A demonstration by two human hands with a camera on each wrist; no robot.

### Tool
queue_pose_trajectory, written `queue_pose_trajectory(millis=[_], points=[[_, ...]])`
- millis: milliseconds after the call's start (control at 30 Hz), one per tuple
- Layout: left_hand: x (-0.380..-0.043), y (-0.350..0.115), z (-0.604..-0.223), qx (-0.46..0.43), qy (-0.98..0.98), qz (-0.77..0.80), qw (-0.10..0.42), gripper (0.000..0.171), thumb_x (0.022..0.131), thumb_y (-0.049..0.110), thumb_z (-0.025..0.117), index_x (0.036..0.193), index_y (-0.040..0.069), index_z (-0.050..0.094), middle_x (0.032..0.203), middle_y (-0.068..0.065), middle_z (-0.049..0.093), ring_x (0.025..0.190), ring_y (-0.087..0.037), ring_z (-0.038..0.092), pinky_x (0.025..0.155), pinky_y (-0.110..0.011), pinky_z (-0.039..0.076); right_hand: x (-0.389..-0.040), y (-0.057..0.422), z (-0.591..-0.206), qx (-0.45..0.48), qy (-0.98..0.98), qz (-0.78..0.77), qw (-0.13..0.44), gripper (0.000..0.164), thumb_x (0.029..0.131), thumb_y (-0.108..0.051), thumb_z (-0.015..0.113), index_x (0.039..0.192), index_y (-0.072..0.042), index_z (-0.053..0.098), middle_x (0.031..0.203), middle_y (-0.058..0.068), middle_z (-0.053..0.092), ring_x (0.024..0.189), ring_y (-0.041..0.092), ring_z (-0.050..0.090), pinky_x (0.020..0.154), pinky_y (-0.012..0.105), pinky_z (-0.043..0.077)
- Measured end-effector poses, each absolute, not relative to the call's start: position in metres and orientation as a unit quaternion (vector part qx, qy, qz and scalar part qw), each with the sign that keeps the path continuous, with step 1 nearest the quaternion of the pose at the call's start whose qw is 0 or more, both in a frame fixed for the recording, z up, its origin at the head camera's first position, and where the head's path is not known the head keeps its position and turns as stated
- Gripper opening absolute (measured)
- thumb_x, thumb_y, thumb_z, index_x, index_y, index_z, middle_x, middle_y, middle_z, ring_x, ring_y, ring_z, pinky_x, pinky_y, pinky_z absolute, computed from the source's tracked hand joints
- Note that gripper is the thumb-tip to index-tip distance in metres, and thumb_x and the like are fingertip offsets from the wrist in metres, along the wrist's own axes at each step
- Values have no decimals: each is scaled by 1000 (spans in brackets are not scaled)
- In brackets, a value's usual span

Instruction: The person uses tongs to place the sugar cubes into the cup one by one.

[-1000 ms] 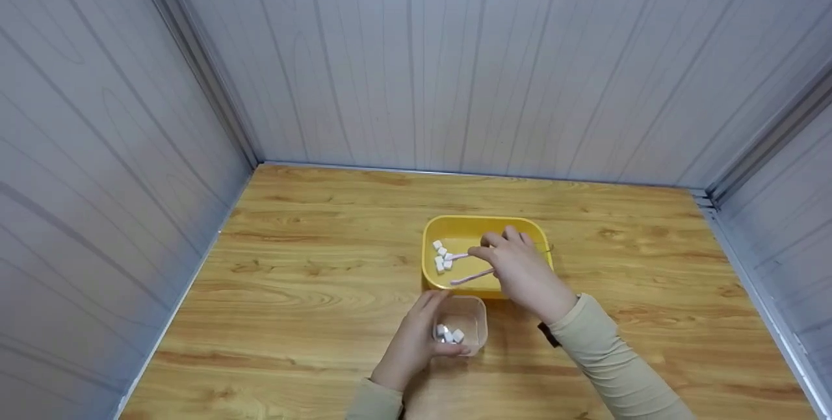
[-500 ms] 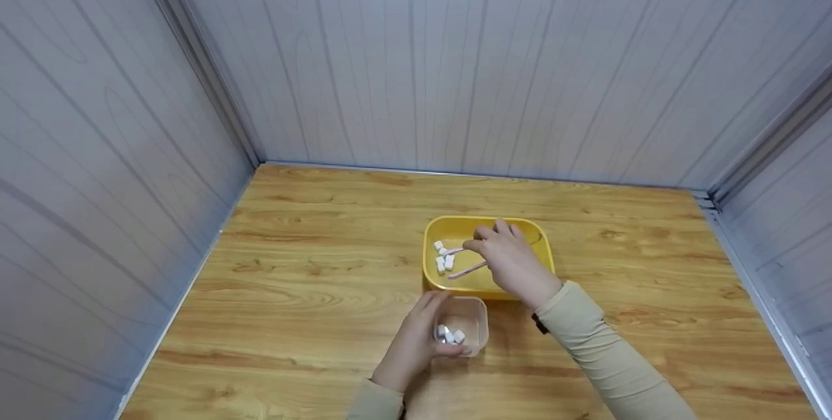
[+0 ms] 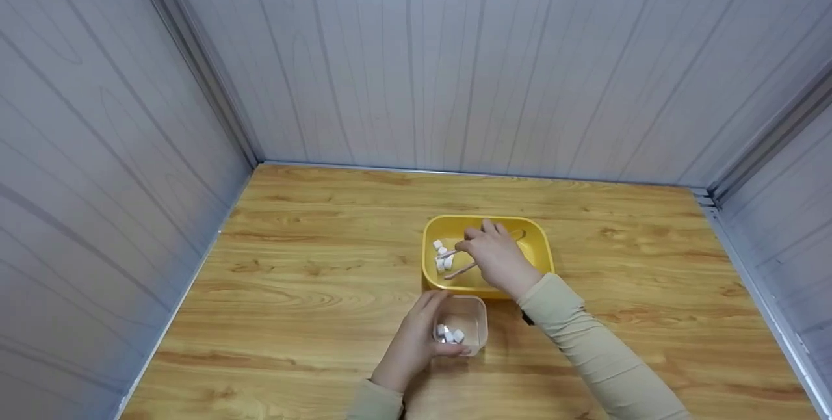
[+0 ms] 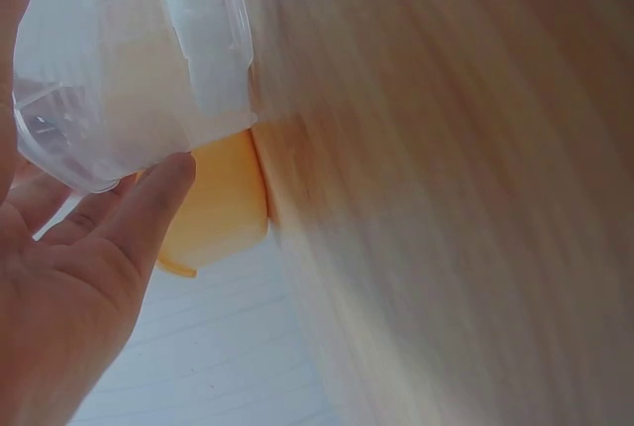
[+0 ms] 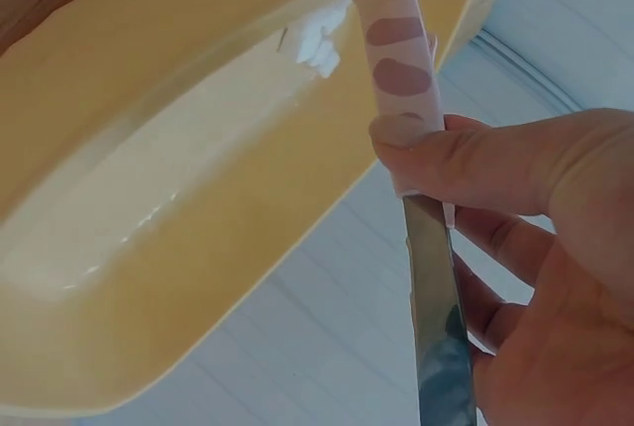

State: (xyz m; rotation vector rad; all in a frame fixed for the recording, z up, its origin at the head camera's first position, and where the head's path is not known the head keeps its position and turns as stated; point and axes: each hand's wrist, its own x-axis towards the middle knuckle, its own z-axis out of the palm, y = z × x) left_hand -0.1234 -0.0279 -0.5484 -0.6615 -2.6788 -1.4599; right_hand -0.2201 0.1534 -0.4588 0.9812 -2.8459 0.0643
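At the lower centre of the head view, the left hand [image 3: 413, 339] curls its thumb and fingers round a clear plastic container [image 3: 474, 321], with a few white cubes [image 3: 450, 335] inside. Just above it in the frame, more white cubes [image 3: 440, 265] cluster at the left end of a yellow rectangular tub [image 3: 538, 255]. Tongs [image 3: 463, 270], their arms apart, reach toward that cluster; contact is unclear. Rightmost, the right hand [image 3: 497, 261] pinches the tongs between thumb and fingers.
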Motion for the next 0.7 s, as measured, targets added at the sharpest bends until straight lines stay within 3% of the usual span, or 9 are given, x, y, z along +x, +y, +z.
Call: queue_pose_trajectory(millis=[700], points=[[-122,-29,-548,-206,-856,-473,10,93,61,41,85,140,14,45,133,3,47,123,-16,45,106,-37,36,-228,142,-473,342,-937,12,73,35,75,8,73,102,-14,75,93,6,61,86,29,50,78,45,45]])
